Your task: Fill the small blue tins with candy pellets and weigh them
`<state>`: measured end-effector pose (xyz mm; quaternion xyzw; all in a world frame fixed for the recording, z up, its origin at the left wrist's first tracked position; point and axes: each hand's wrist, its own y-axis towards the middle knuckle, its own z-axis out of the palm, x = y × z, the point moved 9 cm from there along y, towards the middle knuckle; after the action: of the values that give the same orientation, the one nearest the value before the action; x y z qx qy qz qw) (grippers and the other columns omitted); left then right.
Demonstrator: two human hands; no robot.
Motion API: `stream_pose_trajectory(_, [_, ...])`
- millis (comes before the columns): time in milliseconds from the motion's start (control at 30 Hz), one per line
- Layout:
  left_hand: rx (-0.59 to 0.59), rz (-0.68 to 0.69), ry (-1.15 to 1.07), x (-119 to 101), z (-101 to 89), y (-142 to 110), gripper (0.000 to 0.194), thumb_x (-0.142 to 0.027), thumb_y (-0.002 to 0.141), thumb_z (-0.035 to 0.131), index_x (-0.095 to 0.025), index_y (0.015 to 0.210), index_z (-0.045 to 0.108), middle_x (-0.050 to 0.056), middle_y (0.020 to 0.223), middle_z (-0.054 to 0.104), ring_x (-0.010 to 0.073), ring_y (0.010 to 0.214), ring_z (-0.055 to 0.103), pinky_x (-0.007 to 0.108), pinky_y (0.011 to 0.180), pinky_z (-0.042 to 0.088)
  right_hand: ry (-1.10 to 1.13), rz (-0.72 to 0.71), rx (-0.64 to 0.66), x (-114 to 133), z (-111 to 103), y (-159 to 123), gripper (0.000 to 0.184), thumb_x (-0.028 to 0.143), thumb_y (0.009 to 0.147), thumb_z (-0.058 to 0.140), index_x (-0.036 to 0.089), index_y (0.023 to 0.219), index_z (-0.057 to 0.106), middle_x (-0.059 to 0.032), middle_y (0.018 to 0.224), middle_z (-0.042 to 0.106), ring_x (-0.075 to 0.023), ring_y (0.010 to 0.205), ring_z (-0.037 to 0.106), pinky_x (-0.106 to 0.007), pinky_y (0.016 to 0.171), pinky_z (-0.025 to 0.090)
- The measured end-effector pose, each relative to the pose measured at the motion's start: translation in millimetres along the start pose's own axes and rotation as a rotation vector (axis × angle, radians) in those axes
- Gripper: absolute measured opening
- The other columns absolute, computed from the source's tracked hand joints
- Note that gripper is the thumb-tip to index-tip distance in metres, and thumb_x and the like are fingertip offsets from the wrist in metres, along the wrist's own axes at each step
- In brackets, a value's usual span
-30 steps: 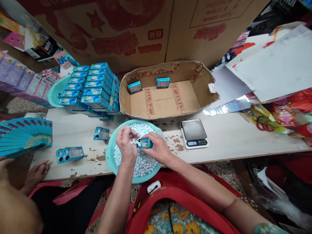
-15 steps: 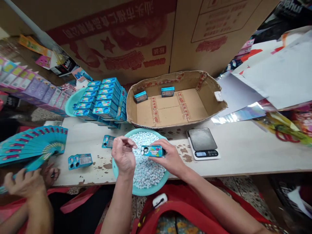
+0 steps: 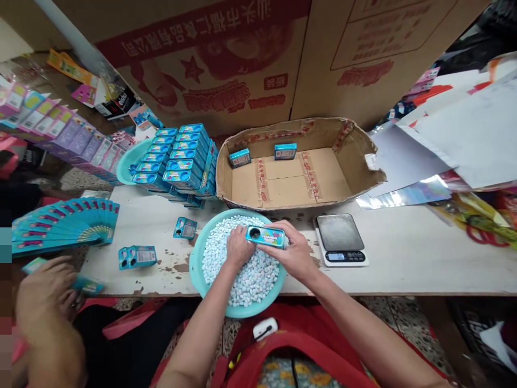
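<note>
My right hand [image 3: 294, 249] is closed around a small blue candy box [image 3: 266, 237], holding it over the bowl. A round hole on the box's printed face looks dark inside. My left hand [image 3: 239, 248] is down among the small pale candies [image 3: 250, 283], right beside the box's holed end. Its fingertips are hidden, so I cannot tell how far they are closed. The candies fill a turquoise bowl [image 3: 195, 269] at the table's front edge. Left of the bowl stand one blue box [image 3: 185, 228] and a pair of blue boxes [image 3: 137, 257].
Stacked blue boxes [image 3: 188, 156] stand at the back left. Behind the bowl is a cut-down cardboard tray [image 3: 283, 188] holding two boxes. A digital scale [image 3: 340, 237] lies to the right. At far left, a co-worker's hands [image 3: 48, 285] handle blue card near fanned blue cards [image 3: 67, 221].
My left hand has lowered into the candies from above the bowl. The white candies seen at the box's hole are gone from view. The co-worker's hands have moved, and the view has shifted slightly.
</note>
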<state>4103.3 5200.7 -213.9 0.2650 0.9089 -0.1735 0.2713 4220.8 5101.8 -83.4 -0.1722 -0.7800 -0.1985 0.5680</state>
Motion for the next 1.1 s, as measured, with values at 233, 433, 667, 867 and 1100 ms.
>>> stream_pose_trajectory(233, [-0.273,-0.205,-0.426,48,-26.6,-16,0.023,-0.041,0.076,0.059,-0.019,0.072,0.059,0.004,0.075,0.060,0.0207,0.077,0.057,0.031,0.074,0.044,-0.151,0.044,0.028,-10,-1,-9,0.032,0.031,0.072,0.077,0.022,0.100,0.064,-0.0027,0.093,0.061,-0.0181,0.087,0.061,-0.031,0.077,0.049])
stream_pose_trajectory(433, [-0.288,-0.336,-1.375,22,-58.2,-38,0.026,-0.041,0.072,0.063,-0.019,0.078,0.051,-0.002,0.069,0.052,0.0101,0.050,0.047,0.021,0.043,0.033,-0.277,-0.034,0.107,-7,26,-16,0.033,0.029,0.073,0.075,0.021,0.102,0.061,-0.0048,0.097,0.062,-0.0212,0.093,0.059,-0.035,0.080,0.048])
stream_pose_trajectory(667, [-0.472,-0.228,-1.623,-10,-95.6,-39,0.022,-0.033,0.072,0.065,-0.018,0.070,0.049,-0.003,0.066,0.051,0.0127,0.060,0.056,0.031,0.064,0.051,-0.481,-0.117,0.227,9,70,-17,0.031,0.030,0.074,0.074,0.022,0.101,0.061,-0.0053,0.096,0.064,-0.0242,0.092,0.059,-0.037,0.079,0.044])
stream_pose_trajectory(867, [-0.549,-0.293,-1.538,-8,-96.2,-35,0.027,-0.035,0.072,0.068,-0.017,0.068,0.047,-0.004,0.063,0.051,0.0112,0.053,0.054,0.027,0.055,0.048,-0.414,-0.116,0.184,11,59,-10,0.033,0.030,0.070,0.078,0.022,0.099,0.062,-0.0032,0.095,0.066,-0.0230,0.092,0.061,-0.036,0.079,0.041])
stream_pose_trajectory(1100, [-0.583,-0.268,-1.439,-21,-100.5,-36,0.024,-0.034,0.075,0.067,-0.017,0.073,0.050,-0.005,0.057,0.051,0.0128,0.052,0.056,0.027,0.056,0.049,-0.384,-0.098,0.181,7,51,-9,0.032,0.029,0.071,0.077,0.023,0.098,0.062,-0.0016,0.094,0.066,-0.0212,0.091,0.061,-0.034,0.078,0.040])
